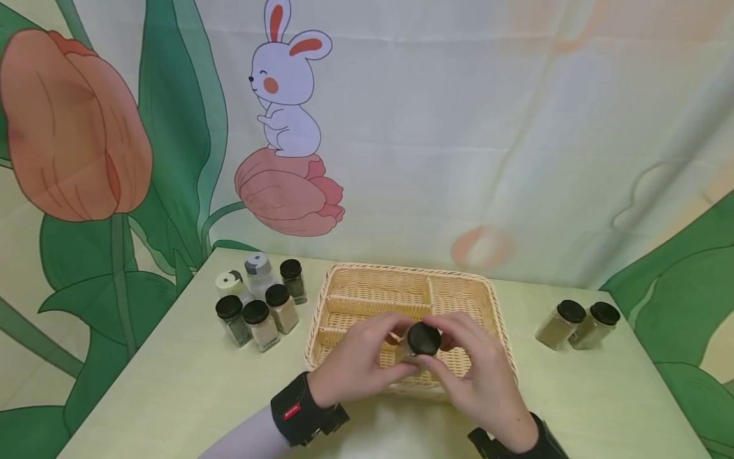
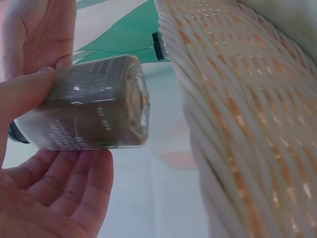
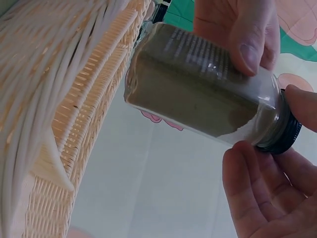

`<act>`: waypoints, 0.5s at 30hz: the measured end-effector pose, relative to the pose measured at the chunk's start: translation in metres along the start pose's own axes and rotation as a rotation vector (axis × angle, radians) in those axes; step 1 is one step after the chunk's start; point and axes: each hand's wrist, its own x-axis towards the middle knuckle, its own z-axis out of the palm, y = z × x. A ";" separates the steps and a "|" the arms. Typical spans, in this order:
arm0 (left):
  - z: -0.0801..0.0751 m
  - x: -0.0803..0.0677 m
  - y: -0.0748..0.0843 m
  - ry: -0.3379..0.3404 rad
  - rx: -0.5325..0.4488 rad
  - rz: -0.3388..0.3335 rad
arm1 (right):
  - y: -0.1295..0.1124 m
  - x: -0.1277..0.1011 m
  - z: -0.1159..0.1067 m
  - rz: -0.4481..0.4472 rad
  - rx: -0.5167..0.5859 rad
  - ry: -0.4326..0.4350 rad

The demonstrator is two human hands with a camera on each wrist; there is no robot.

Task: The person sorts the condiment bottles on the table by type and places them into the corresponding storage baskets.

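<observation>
A small glass spice jar with a black lid and greenish-brown powder is held by both hands over the front of a woven basket. My left hand grips the jar's glass body with thumb and fingers. My right hand holds the same jar at its lid end, fingertips on the black cap. The jar lies tilted on its side, close to the basket wall.
Several spice jars stand in a cluster left of the basket. Two more black-lidded jars lie at the right. The basket has dividers. A printed backdrop hangs behind the pale green table.
</observation>
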 end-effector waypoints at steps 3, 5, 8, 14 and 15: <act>-0.001 0.000 0.002 0.009 -0.012 0.006 | 0.000 0.000 0.002 -0.024 0.011 0.008; -0.003 0.000 0.004 0.011 -0.018 0.010 | 0.000 0.001 0.002 -0.031 0.012 0.010; -0.005 0.000 0.005 0.009 -0.022 0.014 | 0.001 0.001 0.003 -0.026 0.002 0.008; -0.006 0.000 0.006 0.004 -0.028 0.007 | 0.001 0.000 0.004 -0.005 -0.007 -0.005; -0.006 0.000 0.006 0.004 -0.028 0.005 | 0.001 -0.001 0.005 -0.003 -0.009 -0.007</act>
